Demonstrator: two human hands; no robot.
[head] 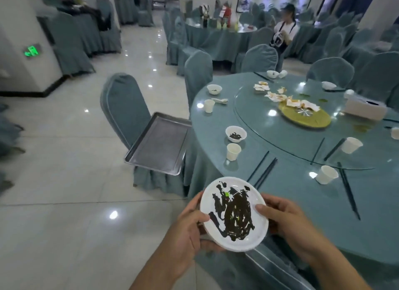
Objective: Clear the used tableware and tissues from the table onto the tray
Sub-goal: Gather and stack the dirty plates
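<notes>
Here, the left hand (190, 227) and the right hand (287, 218) both grip a dirty white plate (234, 214), held up near the worktop (302, 192) edge. The tray (158, 144) sits on a chair.

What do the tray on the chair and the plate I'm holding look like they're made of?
Tray: metal, probably stainless steel, with a dull grey brushed sheen and rolled rim. Plate: glossy white, likely ceramic or melamine, smeared with dark sauce; the look alone doesn't settle which.
</notes>
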